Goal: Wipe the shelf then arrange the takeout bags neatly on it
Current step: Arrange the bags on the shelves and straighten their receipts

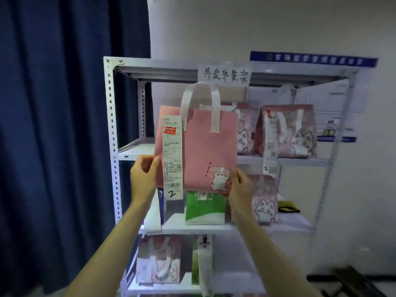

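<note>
Hands are gripping the pink bag (205, 146) by its lower corners: left hand (143, 179) pinching the left edge beside the receipt (173, 157), right hand (240, 185) cupping the bottom right. Bag is hanging upright, handles up, in front of the shelf (137, 151), whose open left end is lying just behind and left, likely its slot, nearer the left hand.

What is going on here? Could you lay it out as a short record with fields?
Held item: pink fabric takeout bag with white handles, long receipt stuck on its front
Left hand: grips the bag's lower left edge
Right hand: grips the bag's lower right corner
Bag position: raised before the white metal shelf
Already shelved: pink cat-print bag, green-and-white bag
Sign: handwritten paper sign
</note>
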